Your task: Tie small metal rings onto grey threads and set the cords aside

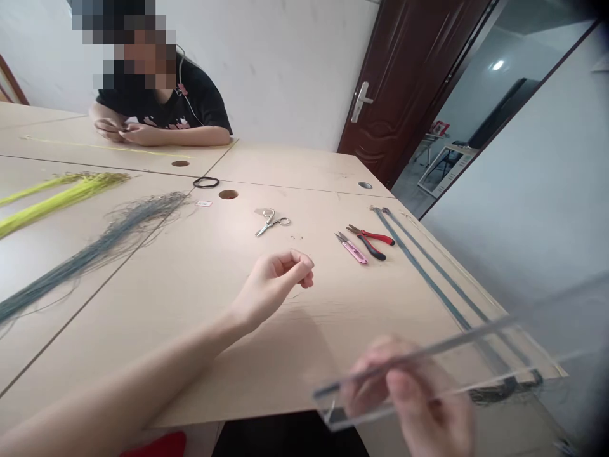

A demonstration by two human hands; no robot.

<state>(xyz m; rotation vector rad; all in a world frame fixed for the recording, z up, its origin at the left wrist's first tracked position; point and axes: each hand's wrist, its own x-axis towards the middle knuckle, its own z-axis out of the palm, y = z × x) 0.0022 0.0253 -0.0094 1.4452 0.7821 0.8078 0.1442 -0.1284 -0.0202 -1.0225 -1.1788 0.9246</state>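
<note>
My left hand (278, 279) is raised over the middle of the table, its fingers curled and thumb pressed against them. A thin dark line curves just below it, and what the fingers hold, if anything, is too small to make out. At the table's front edge my right hand (419, 393) grips a long clear plastic strip (457, 350), slanting up to the right and blurred. Beyond the left hand lie small silver scissors (270, 222). To its right are pink thread snips (352, 249) beside pliers (371, 238) with red and black handles.
Grey-blue strands (95, 254) and yellow strands (57, 200) stretch across the left side. More blue-grey cords (428, 273) run along the right edge. A black ring (206, 182) lies near a round table hole (228, 194). Another person (166, 120) sits across the table, hands together.
</note>
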